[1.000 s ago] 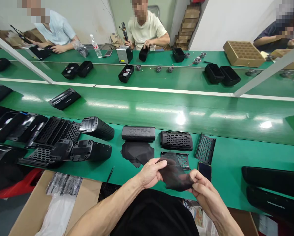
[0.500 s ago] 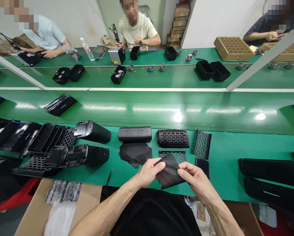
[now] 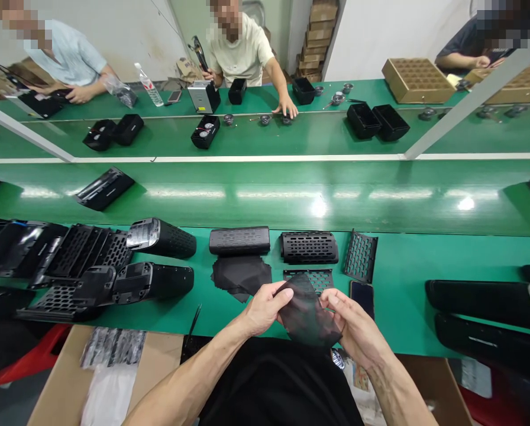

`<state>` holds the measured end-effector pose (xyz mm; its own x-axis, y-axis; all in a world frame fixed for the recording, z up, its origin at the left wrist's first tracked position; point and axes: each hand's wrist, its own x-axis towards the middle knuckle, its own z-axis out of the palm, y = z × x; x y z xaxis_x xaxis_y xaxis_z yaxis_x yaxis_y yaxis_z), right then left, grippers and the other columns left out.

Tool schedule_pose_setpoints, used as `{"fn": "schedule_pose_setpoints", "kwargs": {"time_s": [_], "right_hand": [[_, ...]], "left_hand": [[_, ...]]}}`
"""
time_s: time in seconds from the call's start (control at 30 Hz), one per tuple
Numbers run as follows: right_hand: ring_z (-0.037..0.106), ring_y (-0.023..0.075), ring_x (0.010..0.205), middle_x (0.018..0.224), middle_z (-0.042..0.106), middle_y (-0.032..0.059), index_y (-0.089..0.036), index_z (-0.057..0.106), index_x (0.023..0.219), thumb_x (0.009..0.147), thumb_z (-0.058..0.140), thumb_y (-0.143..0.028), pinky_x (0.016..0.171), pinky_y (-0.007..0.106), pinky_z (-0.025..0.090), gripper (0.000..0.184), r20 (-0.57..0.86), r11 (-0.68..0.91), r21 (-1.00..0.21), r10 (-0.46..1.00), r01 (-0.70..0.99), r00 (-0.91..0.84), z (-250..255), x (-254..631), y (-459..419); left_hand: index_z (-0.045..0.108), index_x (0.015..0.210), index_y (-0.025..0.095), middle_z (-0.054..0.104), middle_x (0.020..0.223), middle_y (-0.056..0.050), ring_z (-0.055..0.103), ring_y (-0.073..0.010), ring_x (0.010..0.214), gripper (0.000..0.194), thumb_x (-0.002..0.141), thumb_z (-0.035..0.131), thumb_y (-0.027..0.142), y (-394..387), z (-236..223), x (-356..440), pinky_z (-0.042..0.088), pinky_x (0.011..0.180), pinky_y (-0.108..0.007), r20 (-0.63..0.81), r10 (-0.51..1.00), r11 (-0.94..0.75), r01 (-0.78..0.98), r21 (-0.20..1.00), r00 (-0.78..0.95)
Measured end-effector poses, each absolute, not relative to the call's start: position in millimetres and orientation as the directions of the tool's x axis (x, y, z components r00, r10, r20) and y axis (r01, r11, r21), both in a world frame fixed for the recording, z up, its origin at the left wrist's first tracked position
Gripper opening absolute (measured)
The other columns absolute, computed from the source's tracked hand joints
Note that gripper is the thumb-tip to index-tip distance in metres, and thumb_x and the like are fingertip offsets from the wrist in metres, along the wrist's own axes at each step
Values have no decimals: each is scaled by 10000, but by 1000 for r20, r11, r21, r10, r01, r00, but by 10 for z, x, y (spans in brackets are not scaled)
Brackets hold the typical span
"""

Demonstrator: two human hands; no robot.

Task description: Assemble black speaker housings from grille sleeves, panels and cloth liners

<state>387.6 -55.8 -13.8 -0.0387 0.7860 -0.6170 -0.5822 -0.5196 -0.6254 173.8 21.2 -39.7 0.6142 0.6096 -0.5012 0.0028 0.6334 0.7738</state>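
Observation:
A thin, see-through piece of black mesh cloth (image 3: 312, 316) is held up over the bench's near edge. My left hand (image 3: 265, 307) is closed on its left side, thumb on top. At its right edge, my right hand (image 3: 358, 325) has thumb and fingertips drawn together on the cloth; a lower corner hangs loose. Just behind lies a perforated black panel (image 3: 316, 277), partly covered by the cloth. A stack of black cloth pieces (image 3: 242, 275) lies to the left, below a black speaker grille (image 3: 239, 241). Another slotted grille (image 3: 309, 247) sits behind the panel.
To the right are a slotted panel (image 3: 361, 255), a phone (image 3: 362, 297) and long black housings (image 3: 482, 305). Several housings and grilles crowd the left, near tweezers (image 3: 194, 322). An open carton (image 3: 162, 361) stands below the bench. Across the green line (image 3: 265, 195), co-workers sit among speaker parts.
The cloth has turned and spread, its lower corner swinging down to the right. My right fingers have shifted along its edge. The middle co-worker's hand has reached forward to a small speaker driver.

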Motion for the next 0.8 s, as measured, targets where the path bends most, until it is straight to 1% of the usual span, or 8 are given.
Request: {"fn": "schedule_pose_setpoints", "kwargs": {"time_s": [0.07, 0.13, 0.2, 0.27, 0.4, 0.57, 0.67, 0.8], "right_hand": [[648, 191, 760, 899, 704, 47, -236, 747, 1061, 915, 749, -564, 695, 312, 522, 359, -628, -557, -575, 770, -599, -113, -142, 3861, -549], [651, 181, 739, 871, 721, 52, -210, 765, 1044, 908, 773, -534, 724, 311, 528, 352, -620, -575, -589, 772, -567, -139, -160, 3848, -544], [591, 127, 643, 783, 696, 19, -191, 763, 946, 851, 859, -461, 636, 248, 480, 301, -618, -574, -622, 778, -533, -117, -185, 3843, -547], [506, 79, 556, 697, 642, -27, -195, 741, 898, 782, 928, -414, 535, 197, 385, 311, -627, -569, -628, 774, -531, -89, -212, 3847, -556], [459, 62, 521, 649, 592, -57, -207, 698, 869, 733, 963, -422, 499, 183, 341, 368, -644, -571, -604, 760, -555, -82, -256, 3852, -567], [540, 95, 555, 694, 655, -29, -214, 695, 860, 773, 922, -461, 550, 217, 421, 347, -681, -599, -552, 725, -580, -101, -300, 3835, -537], [628, 150, 642, 758, 708, 13, -213, 739, 892, 826, 869, -496, 631, 271, 500, 318, -696, -624, -529, 707, -576, -127, -307, 3857, -534], [681, 195, 746, 871, 754, 73, -190, 783, 972, 871, 787, -593, 703, 315, 543, 415, -679, -659, -552, 711, -511, -184, -335, 3961, -590]], "left_hand": [[718, 1053, 140, 752, 835, -76, 673, -169, 594, 565, 865, 719, 673, 225, -402, 1745, 572, 524, -282, -506, 599, 640, 8, 768, 621], [721, 1073, 141, 757, 846, -78, 683, -169, 597, 559, 881, 706, 666, 237, -410, 1739, 576, 525, -277, -502, 585, 635, 25, 772, 637], [725, 1085, 148, 757, 865, -73, 687, -161, 616, 543, 897, 695, 656, 244, -419, 1724, 580, 537, -263, -496, 587, 622, 36, 782, 639], [727, 1091, 154, 748, 867, -61, 679, -146, 623, 527, 908, 687, 646, 243, -431, 1710, 581, 537, -244, -495, 600, 610, 41, 791, 629], [721, 1062, 147, 726, 820, -45, 674, -135, 587, 525, 902, 691, 646, 224, -454, 1717, 584, 510, -233, -511, 607, 614, 49, 788, 609], [696, 1013, 132, 687, 731, -33, 682, -163, 520, 569, 849, 728, 676, 209, -448, 1788, 594, 449, -266, -540, 602, 655, 23, 755, 588], [712, 1017, 122, 689, 741, -37, 648, -139, 497, 568, 821, 762, 653, 224, -434, 1824, 576, 415, -252, -569, 614, 687, -15, 727, 547], [724, 1090, 104, 711, 772, -56, 623, -131, 489, 586, 801, 788, 610, 266, -425, 1833, 559, 385, -255, -602, 632, 719, -78, 691, 488]]}}
